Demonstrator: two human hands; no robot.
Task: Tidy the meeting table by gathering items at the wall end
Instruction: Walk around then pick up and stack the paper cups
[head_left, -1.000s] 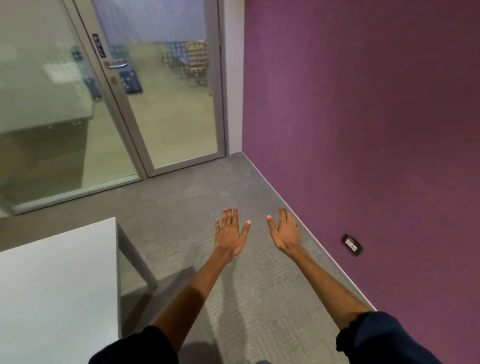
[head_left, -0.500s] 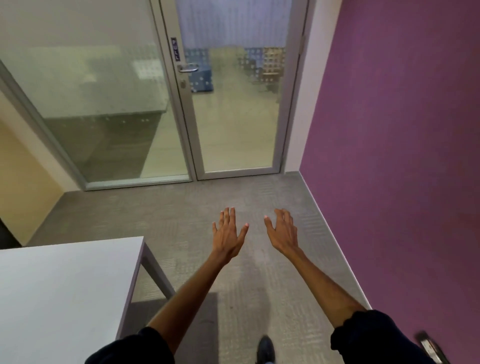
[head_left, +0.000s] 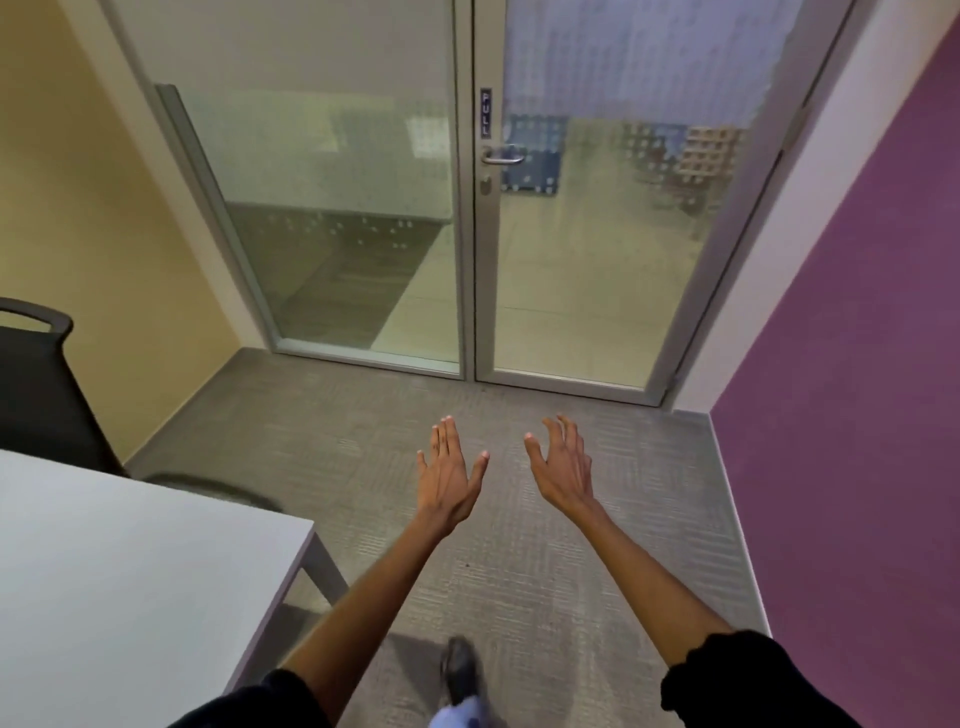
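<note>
The white meeting table (head_left: 130, 571) fills the lower left, and the part in view carries no items. My left hand (head_left: 449, 473) is stretched out in front of me over the carpet, fingers straight, holding nothing. My right hand (head_left: 563, 465) is beside it, fingers spread and slightly bent, also holding nothing. Both hands are to the right of the table corner and do not touch it. No loose items show in this view.
A black chair (head_left: 36, 384) stands at the far side of the table by the yellow wall. A glass door (head_left: 597, 208) with a handle faces me. The purple wall (head_left: 857, 389) runs along the right. My shoe (head_left: 460, 670) is on the grey carpet.
The view has swung left: the purple wall slid to the right, the door came to the centre, and the chair and yellow wall appeared. Both hands stayed outstretched and hold nothing.
</note>
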